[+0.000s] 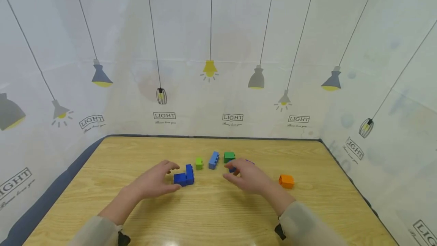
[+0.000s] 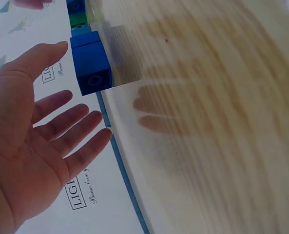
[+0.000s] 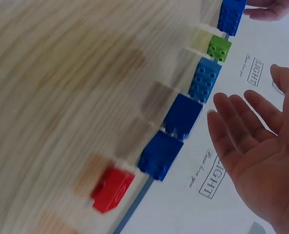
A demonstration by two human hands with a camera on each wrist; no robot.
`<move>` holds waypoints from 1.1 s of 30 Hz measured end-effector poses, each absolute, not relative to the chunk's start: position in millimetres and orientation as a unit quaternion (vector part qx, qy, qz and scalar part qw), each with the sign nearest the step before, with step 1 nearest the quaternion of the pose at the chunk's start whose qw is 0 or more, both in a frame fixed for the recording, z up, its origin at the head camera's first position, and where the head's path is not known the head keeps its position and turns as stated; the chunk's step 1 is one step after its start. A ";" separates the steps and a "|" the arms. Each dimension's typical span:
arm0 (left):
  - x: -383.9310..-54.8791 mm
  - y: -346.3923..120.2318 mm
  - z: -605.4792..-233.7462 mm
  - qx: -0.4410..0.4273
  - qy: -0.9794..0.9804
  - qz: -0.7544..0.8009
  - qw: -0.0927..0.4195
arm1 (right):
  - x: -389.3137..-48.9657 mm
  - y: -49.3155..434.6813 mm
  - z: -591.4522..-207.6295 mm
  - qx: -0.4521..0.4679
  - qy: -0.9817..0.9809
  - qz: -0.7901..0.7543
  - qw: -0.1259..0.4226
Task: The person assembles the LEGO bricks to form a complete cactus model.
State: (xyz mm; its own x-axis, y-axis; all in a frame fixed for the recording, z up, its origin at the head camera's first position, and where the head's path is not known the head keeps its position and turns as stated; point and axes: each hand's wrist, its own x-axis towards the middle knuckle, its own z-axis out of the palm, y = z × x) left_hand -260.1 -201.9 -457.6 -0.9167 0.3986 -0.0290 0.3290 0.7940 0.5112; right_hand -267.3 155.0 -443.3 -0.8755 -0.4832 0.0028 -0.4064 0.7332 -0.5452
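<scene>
Dark-blue L-shaped stack (image 1: 184,177), two bricks already joined, stands near the table's middle, just beside the left hand (image 1: 155,180), whose fingers are spread and hold nothing. The right hand (image 1: 247,177) hovers with fingers likewise spread over a dark-blue brick (image 1: 232,169). Still loose, judged unassembled: one lime brick (image 1: 199,163), one light-blue brick (image 1: 213,160), one green brick (image 1: 229,156), one orange brick (image 1: 286,181) far right. A red brick (image 3: 111,189) shows only in the right wrist view.
</scene>
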 end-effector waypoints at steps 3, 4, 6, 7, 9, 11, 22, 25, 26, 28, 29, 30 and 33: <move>-263.0 -202.0 -460.4 0.192 0.939 0.274 0.076 | -269.6 140.7 -445.7 -0.260 0.914 -0.298 0.093; -264.1 -201.8 -461.2 0.191 0.938 0.278 0.078 | -270.3 136.0 -446.8 -0.265 0.909 -0.306 0.100; -266.6 -201.1 -463.2 0.190 0.937 0.282 0.080 | -272.1 126.2 -449.8 -0.271 0.903 -0.316 0.110; -267.9 -200.6 -464.1 0.193 0.936 0.282 0.081 | -273.0 121.5 -451.3 -0.269 0.900 -0.323 0.116; -270.6 -199.4 -466.1 0.192 0.936 0.283 0.081 | -275.3 112.0 -454.8 -0.269 0.897 -0.328 0.120; -273.4 -198.3 -468.3 0.199 0.937 0.277 0.078 | -278.3 102.6 -458.8 -0.271 0.896 -0.330 0.122; -280.9 -191.4 -475.2 0.238 0.939 0.241 0.064 | -287.6 68.0 -471.9 -0.262 0.895 -0.334 0.137; -282.0 -189.0 -475.6 0.243 0.936 0.245 0.064 | -289.1 64.9 -472.5 -0.255 0.896 -0.335 0.139; -282.1 -188.0 -475.4 0.246 0.936 0.245 0.064 | -289.5 64.3 -472.5 -0.254 0.897 -0.334 0.140; -281.0 -185.8 -475.0 0.247 0.934 0.248 0.069 | -290.0 63.6 -472.8 -0.254 0.897 -0.335 0.140; -280.0 -184.3 -474.3 0.244 0.934 0.251 0.074 | -290.0 63.5 -473.5 -0.253 0.898 -0.331 0.139; -279.3 -183.0 -473.9 0.246 0.933 0.252 0.077 | -289.8 63.7 -473.6 -0.252 0.899 -0.331 0.139; -277.4 -179.1 -474.1 0.247 0.930 0.256 0.091 | -288.6 66.0 -475.2 -0.247 0.899 -0.332 0.141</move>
